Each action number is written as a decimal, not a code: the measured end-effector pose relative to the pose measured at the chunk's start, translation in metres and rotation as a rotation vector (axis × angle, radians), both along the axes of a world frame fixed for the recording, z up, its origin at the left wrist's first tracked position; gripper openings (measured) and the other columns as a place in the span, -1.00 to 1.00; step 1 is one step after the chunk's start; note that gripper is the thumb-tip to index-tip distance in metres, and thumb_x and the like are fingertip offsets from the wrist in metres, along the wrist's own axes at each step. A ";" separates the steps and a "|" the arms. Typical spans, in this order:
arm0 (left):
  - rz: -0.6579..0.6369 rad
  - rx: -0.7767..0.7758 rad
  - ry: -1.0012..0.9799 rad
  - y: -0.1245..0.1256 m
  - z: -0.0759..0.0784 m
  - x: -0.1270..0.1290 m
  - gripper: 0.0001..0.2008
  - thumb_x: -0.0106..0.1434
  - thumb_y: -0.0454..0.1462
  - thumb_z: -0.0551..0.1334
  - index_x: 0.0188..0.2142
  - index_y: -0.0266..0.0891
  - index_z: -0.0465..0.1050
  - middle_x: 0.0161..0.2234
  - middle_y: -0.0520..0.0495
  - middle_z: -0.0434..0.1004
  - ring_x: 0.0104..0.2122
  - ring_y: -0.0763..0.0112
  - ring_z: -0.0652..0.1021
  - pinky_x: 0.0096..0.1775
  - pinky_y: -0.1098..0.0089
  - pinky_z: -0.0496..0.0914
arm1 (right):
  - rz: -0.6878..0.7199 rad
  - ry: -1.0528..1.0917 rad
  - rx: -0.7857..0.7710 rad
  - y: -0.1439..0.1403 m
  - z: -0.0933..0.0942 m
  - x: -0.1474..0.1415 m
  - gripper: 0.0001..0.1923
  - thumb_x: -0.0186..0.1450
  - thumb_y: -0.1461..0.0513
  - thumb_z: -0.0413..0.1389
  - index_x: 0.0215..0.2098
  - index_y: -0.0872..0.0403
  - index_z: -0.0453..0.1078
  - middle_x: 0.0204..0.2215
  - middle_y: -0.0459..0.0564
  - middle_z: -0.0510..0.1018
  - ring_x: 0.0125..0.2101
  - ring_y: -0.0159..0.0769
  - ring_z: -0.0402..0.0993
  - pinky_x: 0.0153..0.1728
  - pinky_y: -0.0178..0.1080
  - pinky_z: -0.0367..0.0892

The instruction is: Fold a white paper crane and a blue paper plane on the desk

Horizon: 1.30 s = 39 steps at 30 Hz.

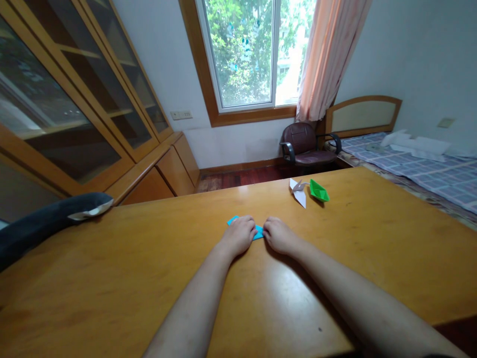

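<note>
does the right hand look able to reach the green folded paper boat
Probably yes: the boat looks unobstructed from its right, though the white folded paper bird sits close on its left and the right hand touches the blue folded paper.

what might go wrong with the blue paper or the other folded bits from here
The left hand covers much of the blue paper, so a crooked crease there might go unnoticed.
The folded white paper and green paper boat sit near the far edge of the table; a bump could perhaps knock either off.
</note>
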<state>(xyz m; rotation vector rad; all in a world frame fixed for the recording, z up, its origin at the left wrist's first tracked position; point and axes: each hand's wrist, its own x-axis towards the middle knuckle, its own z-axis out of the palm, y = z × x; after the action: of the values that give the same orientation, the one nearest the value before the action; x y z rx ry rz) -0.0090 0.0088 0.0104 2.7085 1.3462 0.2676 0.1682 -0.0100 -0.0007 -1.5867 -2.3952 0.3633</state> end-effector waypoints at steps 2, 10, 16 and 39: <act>-0.010 0.000 -0.012 0.002 -0.004 -0.001 -0.82 0.31 -0.27 0.11 -0.36 -0.24 0.45 -0.27 -0.10 0.48 -0.25 0.30 0.47 -0.18 0.35 0.33 | -0.011 -0.010 -0.003 0.000 -0.001 -0.001 -0.72 0.34 0.31 -0.06 -0.38 0.15 0.47 -0.33 0.10 0.50 -0.30 -0.28 0.36 -0.25 -0.29 0.16; -0.006 -0.032 -0.121 0.009 -0.016 -0.004 -0.87 0.28 -0.26 0.14 -0.38 -0.21 0.41 -0.29 -0.06 0.46 -0.26 0.34 0.45 -0.20 0.38 0.32 | -0.044 -0.024 0.019 0.001 -0.005 -0.002 -0.73 0.35 0.28 -0.07 -0.36 0.14 0.46 -0.32 0.10 0.50 -0.27 -0.27 0.36 -0.22 -0.29 0.16; 0.016 -0.050 -0.126 0.007 -0.014 -0.004 -0.90 0.26 -0.28 0.15 -0.36 -0.21 0.42 -0.28 -0.06 0.46 -0.26 0.33 0.45 -0.21 0.37 0.32 | -0.071 -0.026 0.003 0.002 -0.006 -0.003 -0.76 0.35 0.28 -0.04 -0.34 0.14 0.45 -0.29 0.09 0.50 -0.25 -0.26 0.37 -0.19 -0.29 0.17; 0.003 -0.048 -0.147 0.007 -0.016 -0.005 -0.90 0.30 -0.29 0.12 -0.34 -0.21 0.38 -0.28 -0.05 0.43 -0.25 0.34 0.42 -0.19 0.36 0.31 | -0.033 0.094 0.029 0.001 -0.006 0.002 -0.85 0.30 0.32 0.00 -0.33 0.14 0.42 -0.30 0.07 0.48 -0.25 -0.27 0.35 -0.19 -0.28 0.20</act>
<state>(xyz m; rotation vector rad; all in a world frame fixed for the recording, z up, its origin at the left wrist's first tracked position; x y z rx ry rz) -0.0140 0.0157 -0.0056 2.5910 1.2992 0.4206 0.1704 -0.0095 -0.0069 -1.5596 -2.2911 0.3863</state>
